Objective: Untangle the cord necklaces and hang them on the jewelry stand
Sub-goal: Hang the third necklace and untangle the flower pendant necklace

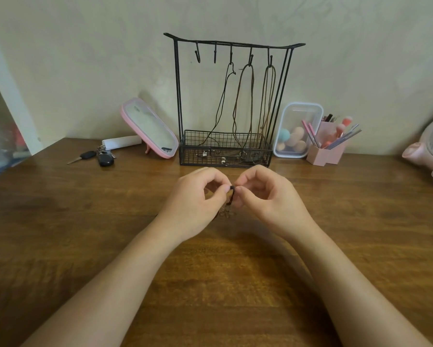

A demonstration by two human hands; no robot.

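Nearest to me, in front of the black wire jewelry stand point(198, 157), my two forearms reach out over the brown wooden bench point(235, 284). My left hand point(198, 196) and my right hand point(268, 196) meet just before the stand's basket. Each pinches the same short loop of a dark cord necklace point(232, 195) between thumb and forefinger, with the other fingers loosely curled. The cord runs down between my hands to a small tangle with a metal pendant point(226, 212). Whether that lies on the bench or hangs just over it I cannot tell.

Behind my hands the stand rises against the pale wall, with a mesh basket at its foot and five hooks along its top bar. The three hooks on the stand's right side carry cords: a thin black cord point(223, 101) on the middle hook, a brown cord point(238, 103) on the next, and a second brown cord point(266, 96) on the last. All three trail down into the basket, where small metal pieces lie.

Left of the stand leans a pink-framed oval mirror point(150, 128). Farther left of the stand lie a white tube point(123, 142) and a bunch of black car keys point(98, 156). Just right of the stand is a clear plastic box of pastel makeup sponges point(296, 128), then a pink holder of brushes point(328, 149). Far to the stand's right is a pink fan point(430, 146).
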